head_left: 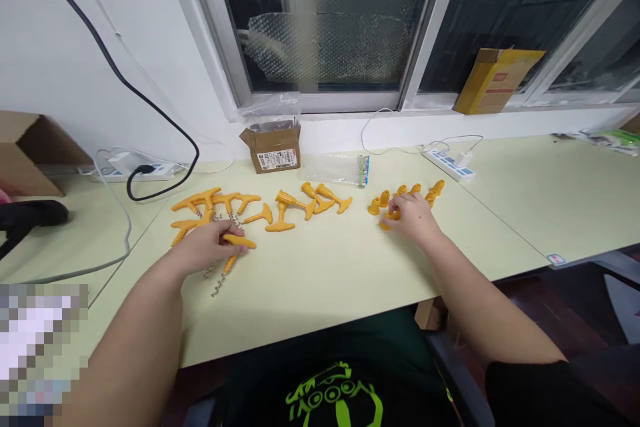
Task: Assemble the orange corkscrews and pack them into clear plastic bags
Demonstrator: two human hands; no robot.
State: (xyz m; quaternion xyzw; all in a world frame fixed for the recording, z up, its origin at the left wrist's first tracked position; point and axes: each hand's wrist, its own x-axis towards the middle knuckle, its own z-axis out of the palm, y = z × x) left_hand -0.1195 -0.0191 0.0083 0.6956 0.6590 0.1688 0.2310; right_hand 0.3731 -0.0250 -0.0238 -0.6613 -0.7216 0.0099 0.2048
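My left hand (213, 243) is closed on the yellow handle of a corkscrew (241, 241), whose metal spiral points down toward the table's near edge. Around and behind that hand lie several yellow corkscrews (193, 202) with bare spirals. To the right, my right hand (411, 215) has its fingers bent around a yellow cap (385, 224), partly hidden under the fingertips. Several more yellow caps (374, 207) stand beside and behind it. Between the hands lie several corkscrews with covered spirals (281, 215).
An open cardboard box (273, 149) and a clear plastic bag (333, 169) lie at the back by the wall. Power strips (449, 163) with cables stand on both sides. A black cable (125, 83) hangs at left. A yellow carton (497, 81) leans on the window.
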